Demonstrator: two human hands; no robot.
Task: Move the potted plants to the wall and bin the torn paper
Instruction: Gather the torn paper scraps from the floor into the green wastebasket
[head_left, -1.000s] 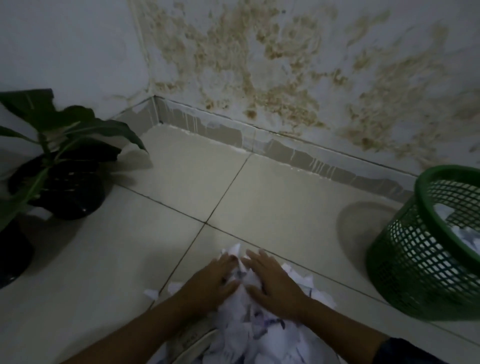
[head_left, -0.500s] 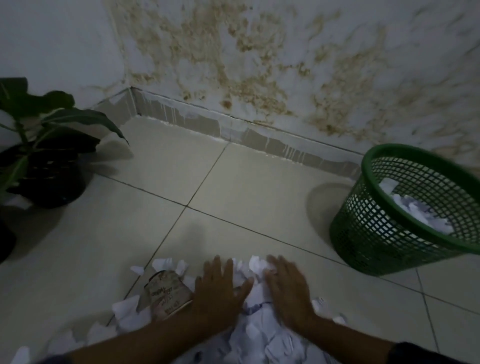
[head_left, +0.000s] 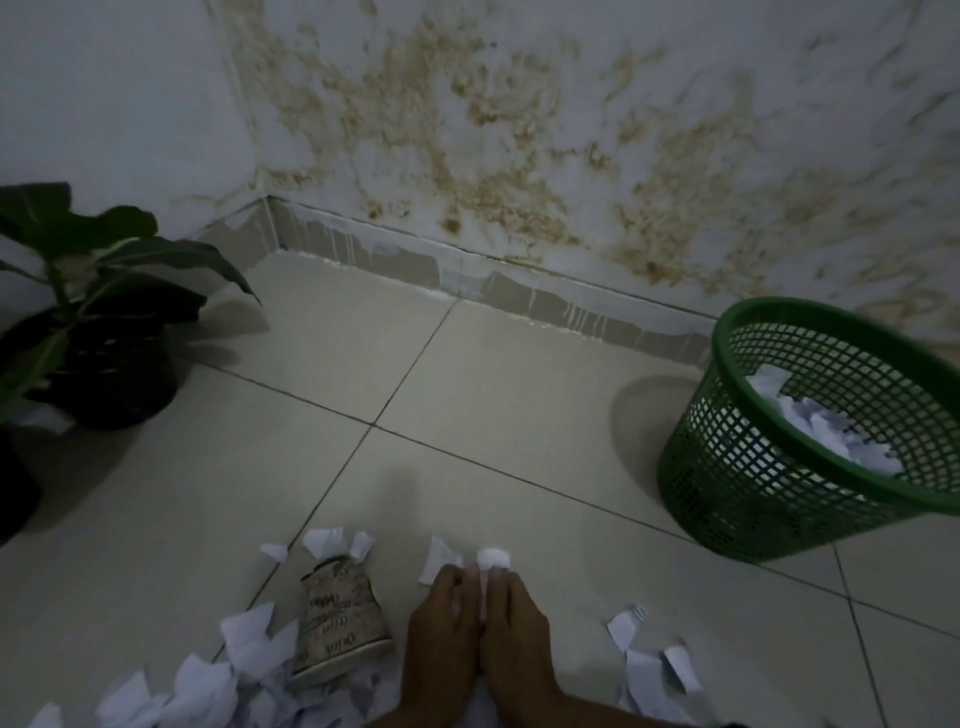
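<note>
My left hand (head_left: 441, 642) and my right hand (head_left: 519, 642) are pressed side by side low on the floor, cupped around a wad of torn paper (head_left: 493, 557) that pokes out at the fingertips. More white scraps (head_left: 208, 680) lie scattered at the bottom left, and a few (head_left: 644, 660) lie to the right of my hands. A potted plant (head_left: 114, 384) with broad dark leaves stands at the left wall. A second dark pot (head_left: 15, 493) shows partly at the left edge. The green mesh bin (head_left: 727, 493) stands at the right with torn paper (head_left: 831, 431) inside.
A printed paper cup (head_left: 337, 618) lies on its side among the scraps, left of my hands. The stained wall (head_left: 519, 156) and its grey skirting (head_left: 519, 291) run behind. Bare floor tiles (head_left: 519, 395) lie between my hands and the bin.
My hands have drawn together from flat on the pile and closed around a wad of paper. The view has shifted, showing more of the bin and the cup.
</note>
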